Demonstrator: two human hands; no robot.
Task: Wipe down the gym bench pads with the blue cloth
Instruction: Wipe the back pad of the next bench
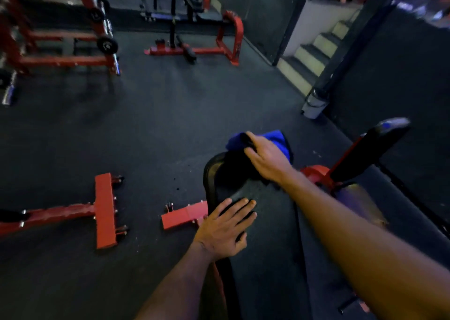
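A black bench pad (267, 222) runs from the lower middle of the view up to a rounded far end. My left hand (225, 227) lies flat on the pad near its left edge, fingers straight. At the pad's far end my right hand (265, 160) rests on top of the blue cloth (277, 139), fingers spread over it and pressing it against the pad's end. Part of the cloth sticks out beyond the hand to the left and right; the rest is hidden under the palm.
The bench's red foot (182, 216) sticks out left of the pad. Another red bench base (104, 210) lies further left. A second black pad on a red post (379, 137) rises at right. Red racks (60, 59) stand at the back; stairs (314, 52) are far right.
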